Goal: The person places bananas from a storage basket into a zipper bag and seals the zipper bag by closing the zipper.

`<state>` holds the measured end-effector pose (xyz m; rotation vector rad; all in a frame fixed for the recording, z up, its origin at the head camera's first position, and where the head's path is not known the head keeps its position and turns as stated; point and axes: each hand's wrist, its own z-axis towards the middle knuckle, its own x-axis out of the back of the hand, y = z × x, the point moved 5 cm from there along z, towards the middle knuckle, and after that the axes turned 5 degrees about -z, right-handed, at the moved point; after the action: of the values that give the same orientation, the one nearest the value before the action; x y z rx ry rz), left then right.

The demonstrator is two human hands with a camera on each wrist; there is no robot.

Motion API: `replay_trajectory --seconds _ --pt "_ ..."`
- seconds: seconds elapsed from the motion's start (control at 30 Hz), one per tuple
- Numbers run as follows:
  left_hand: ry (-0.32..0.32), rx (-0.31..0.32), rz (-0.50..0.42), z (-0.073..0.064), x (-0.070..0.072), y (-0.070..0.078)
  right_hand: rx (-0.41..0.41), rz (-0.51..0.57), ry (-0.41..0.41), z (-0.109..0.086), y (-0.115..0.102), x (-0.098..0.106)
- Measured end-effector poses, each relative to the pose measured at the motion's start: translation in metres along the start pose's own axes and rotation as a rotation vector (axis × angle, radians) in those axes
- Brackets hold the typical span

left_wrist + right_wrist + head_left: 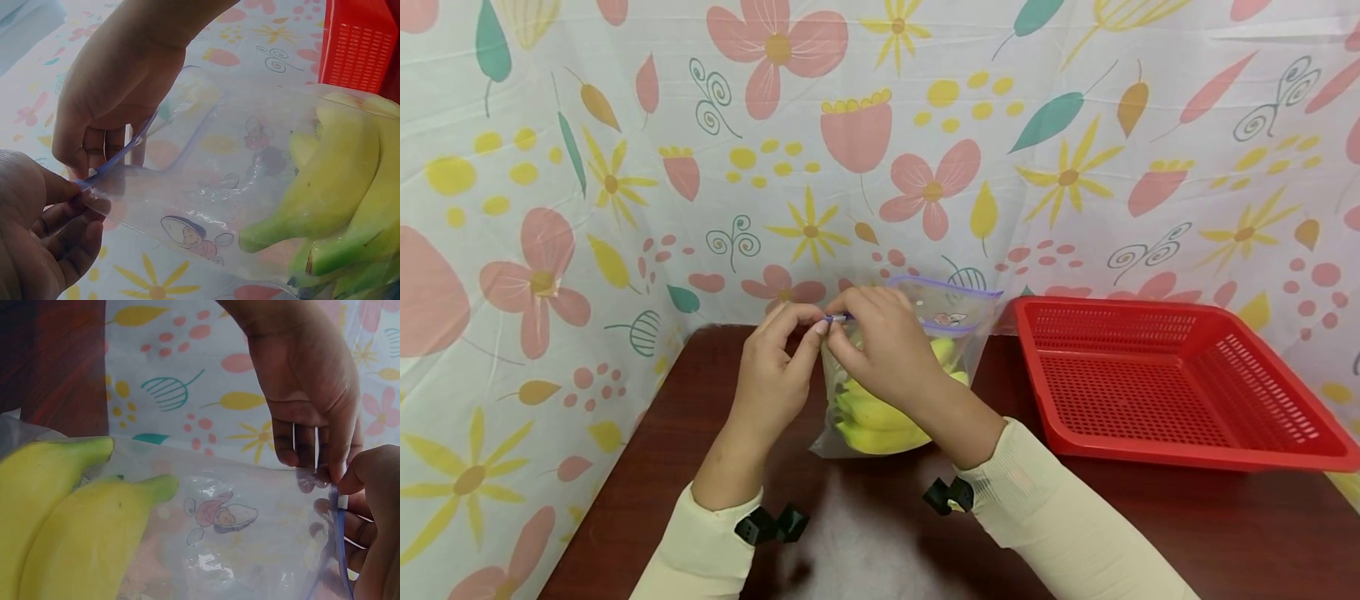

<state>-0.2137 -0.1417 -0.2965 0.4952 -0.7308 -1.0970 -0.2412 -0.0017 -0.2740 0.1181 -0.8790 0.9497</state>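
Note:
A clear zip bag (pixel 979 340) with a purple zip strip stands upright on the table, and yellow bananas (pixel 880 421) with green stems fill its lower part. My left hand (pixel 773 367) pinches the left corner of the bag's mouth between thumb and fingers. Right beside it, my right hand (pixel 883 342) pinches the purple strip near the same corner. In the left wrist view the two strip edges (pixel 187 147) spread apart beyond the fingers. Small cartoon figures (pixel 228 515) are printed on the plastic. The right hand and forearm hide part of the bag in the head view.
A red perforated plastic basket (pixel 1045 400) stands to the right of the bag on the dark wooden table (pixel 700 400). Behind the table hangs a floral-patterned cloth (pixel 925 108), which also runs along the left side. Small black devices (pixel 771 525) are worn at both wrists.

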Motion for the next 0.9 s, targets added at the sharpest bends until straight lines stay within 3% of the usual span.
replay_trajectory --seconds 0.9 --pt "-0.019 0.035 0.017 0.0010 0.0025 0.0005 -0.015 0.015 0.014 -0.0034 0.0065 0.0037"
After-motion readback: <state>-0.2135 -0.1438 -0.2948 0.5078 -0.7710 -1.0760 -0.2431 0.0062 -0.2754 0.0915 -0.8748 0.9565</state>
